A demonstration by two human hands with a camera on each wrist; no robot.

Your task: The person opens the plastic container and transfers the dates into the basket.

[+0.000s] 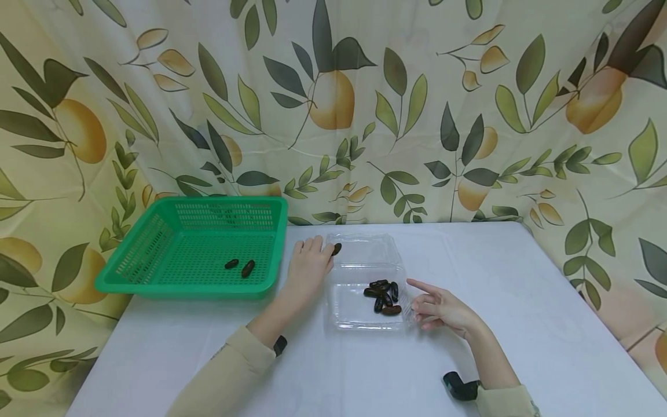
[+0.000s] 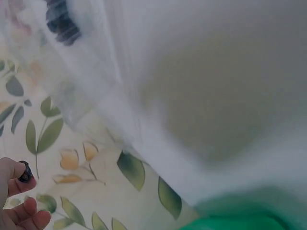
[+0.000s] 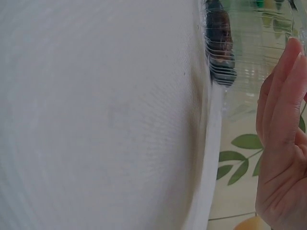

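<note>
A dark brown date (image 1: pixel 337 249) is pinched between the thumb and fingers of the left hand (image 1: pixel 307 269), over the left edge of the clear container's lid; the left wrist view also shows the date (image 2: pixel 25 171) at the fingertips of that hand (image 2: pixel 19 203). Several dates (image 1: pixel 384 294) lie in the base of the clear plastic container (image 1: pixel 346 315). Beside the container's right wall is the right hand (image 1: pixel 443 310), index finger extended and other fingers loosely bent, holding nothing. In the right wrist view the hand (image 3: pixel 285 143) has straight fingers near the clear wall.
A green basket (image 1: pixel 193 289) stands at the left with two dates (image 1: pixel 248 269) on its floor. The container's open lid (image 1: pixel 362 249) lies flat toward the back. A patterned curtain (image 1: pixel 333 174) hangs behind the white table (image 1: pixel 521 289).
</note>
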